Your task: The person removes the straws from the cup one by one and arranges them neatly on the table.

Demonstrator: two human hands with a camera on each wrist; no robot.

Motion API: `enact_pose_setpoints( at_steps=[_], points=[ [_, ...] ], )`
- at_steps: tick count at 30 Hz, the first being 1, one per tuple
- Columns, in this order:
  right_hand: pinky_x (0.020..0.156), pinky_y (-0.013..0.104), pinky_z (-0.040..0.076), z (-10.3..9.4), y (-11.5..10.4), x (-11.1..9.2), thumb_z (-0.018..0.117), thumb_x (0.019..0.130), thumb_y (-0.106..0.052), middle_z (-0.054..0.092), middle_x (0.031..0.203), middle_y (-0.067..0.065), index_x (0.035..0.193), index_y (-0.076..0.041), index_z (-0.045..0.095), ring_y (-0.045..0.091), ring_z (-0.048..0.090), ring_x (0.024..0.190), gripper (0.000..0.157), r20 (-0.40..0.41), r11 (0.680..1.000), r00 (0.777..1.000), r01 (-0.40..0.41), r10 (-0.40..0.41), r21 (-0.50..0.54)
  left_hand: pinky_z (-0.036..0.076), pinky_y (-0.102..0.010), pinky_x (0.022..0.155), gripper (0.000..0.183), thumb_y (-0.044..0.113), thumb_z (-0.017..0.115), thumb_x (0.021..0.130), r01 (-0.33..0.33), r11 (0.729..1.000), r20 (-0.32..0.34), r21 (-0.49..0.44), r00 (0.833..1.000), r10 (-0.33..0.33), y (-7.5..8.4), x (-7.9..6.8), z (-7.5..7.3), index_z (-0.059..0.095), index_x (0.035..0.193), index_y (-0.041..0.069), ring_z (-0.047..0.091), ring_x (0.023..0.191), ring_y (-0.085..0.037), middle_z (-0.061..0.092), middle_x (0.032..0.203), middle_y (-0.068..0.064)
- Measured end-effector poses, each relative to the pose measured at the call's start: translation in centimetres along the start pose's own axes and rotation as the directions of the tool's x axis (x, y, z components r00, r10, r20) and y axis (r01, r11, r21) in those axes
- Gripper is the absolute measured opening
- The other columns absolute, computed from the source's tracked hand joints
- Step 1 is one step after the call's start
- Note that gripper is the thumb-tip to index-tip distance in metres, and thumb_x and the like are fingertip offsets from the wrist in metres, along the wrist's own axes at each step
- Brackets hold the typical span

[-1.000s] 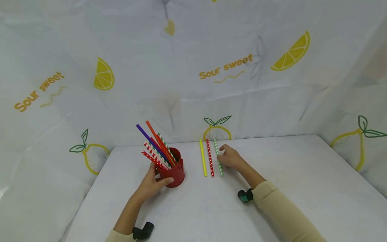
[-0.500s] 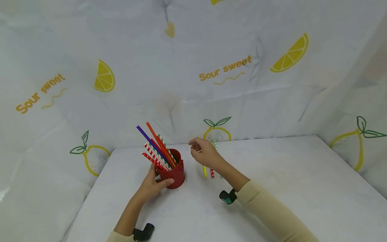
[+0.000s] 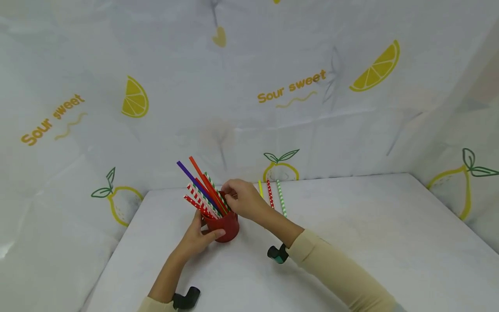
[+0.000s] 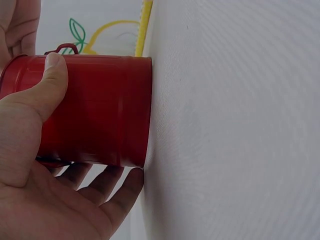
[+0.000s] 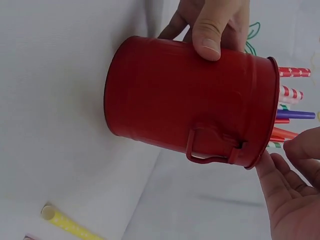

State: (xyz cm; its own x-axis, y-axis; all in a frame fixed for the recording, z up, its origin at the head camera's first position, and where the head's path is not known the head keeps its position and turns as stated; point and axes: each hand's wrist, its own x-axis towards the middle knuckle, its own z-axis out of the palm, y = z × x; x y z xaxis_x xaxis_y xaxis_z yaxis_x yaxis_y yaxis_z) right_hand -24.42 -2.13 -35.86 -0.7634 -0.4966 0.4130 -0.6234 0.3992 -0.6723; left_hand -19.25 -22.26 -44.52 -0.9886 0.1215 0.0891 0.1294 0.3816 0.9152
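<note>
At left of centre, the cup [image 3: 224, 229] is being gripped by the left hand [image 3: 196, 237], the thumb being laid on the near side and the fingers being set along the opposite one. In the left wrist view, the base is being shown right at the table [image 3: 390, 221]. Now the straws [image 3: 191, 176], a crowded bunch, are being held in the cup, all being tilted towards the upper left of the frame.

And there, right at the mouth, the right hand [image 3: 243, 199] is being held, fingers partly curled, a gap being shown between thumb and fingers in the right wrist view; whether a straw is being pinched cannot be told. Below it there, the cup's handle [image 5: 202, 161] is being shown.

Just right of centre, a yellow straw [image 3: 260, 188], a red straw [image 3: 270, 195] and a green straw [image 3: 281, 195] are being displayed side by side on the table, their lower parts being covered by the right hand and forearm. Behind, lemons are being shown on the backdrop [image 3: 312, 34].
</note>
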Motion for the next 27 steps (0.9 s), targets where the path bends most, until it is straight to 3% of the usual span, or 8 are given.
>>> enact_pose_setpoints(
  at_steps=[7, 18, 27],
  points=[
    [0.075, 0.020, 0.056, 1.3, -0.6, 0.3, 0.067, 0.094, -0.001, 0.069, 0.097, 0.005, 0.109, -0.001, 0.068, 0.014, 0.064, 0.085, 0.016, 0.070, 1.000, 0.998, 0.009, -0.007, -0.024, 0.044, -0.053, 0.105, 0.096, 0.026, 0.083, 0.085, 0.003, 1.000, 0.018, -0.009, 1.000, -0.003, -0.3, -0.1, 0.0, 0.017, 0.155, 0.023, 0.041, 0.138, -0.033, 0.040, 0.151, -0.008],
    [0.077, 0.018, 0.054, 2.6, -1.1, 0.5, 0.072, 0.093, -0.010, 0.066, 0.092, -0.001, 0.109, -0.005, 0.069, 0.009, 0.059, 0.082, 0.017, 0.142, 0.993, 0.989, -0.015, 0.032, -0.118, 0.042, -0.053, 0.107, 0.100, 0.023, 0.081, 0.086, -0.062, 0.998, 0.036, -0.005, 0.997, 0.062, -0.4, 0.1, 0.0, 0.012, 0.158, 0.025, 0.039, 0.140, -0.032, 0.032, 0.158, -0.005],
    [0.074, 0.017, 0.053, 2.7, -1.8, 1.1, 0.072, 0.094, -0.011, 0.064, 0.088, -0.004, 0.110, -0.008, 0.068, 0.009, 0.059, 0.082, 0.017, 0.230, 0.978, 0.970, -0.026, 0.075, -0.209, 0.049, -0.049, 0.100, 0.099, 0.020, 0.081, 0.086, -0.027, 0.999, 0.023, -0.030, 0.999, 0.027, -0.4, -0.1, 0.1, 0.012, 0.157, 0.024, 0.042, 0.137, -0.038, 0.034, 0.157, -0.009]
  ],
)
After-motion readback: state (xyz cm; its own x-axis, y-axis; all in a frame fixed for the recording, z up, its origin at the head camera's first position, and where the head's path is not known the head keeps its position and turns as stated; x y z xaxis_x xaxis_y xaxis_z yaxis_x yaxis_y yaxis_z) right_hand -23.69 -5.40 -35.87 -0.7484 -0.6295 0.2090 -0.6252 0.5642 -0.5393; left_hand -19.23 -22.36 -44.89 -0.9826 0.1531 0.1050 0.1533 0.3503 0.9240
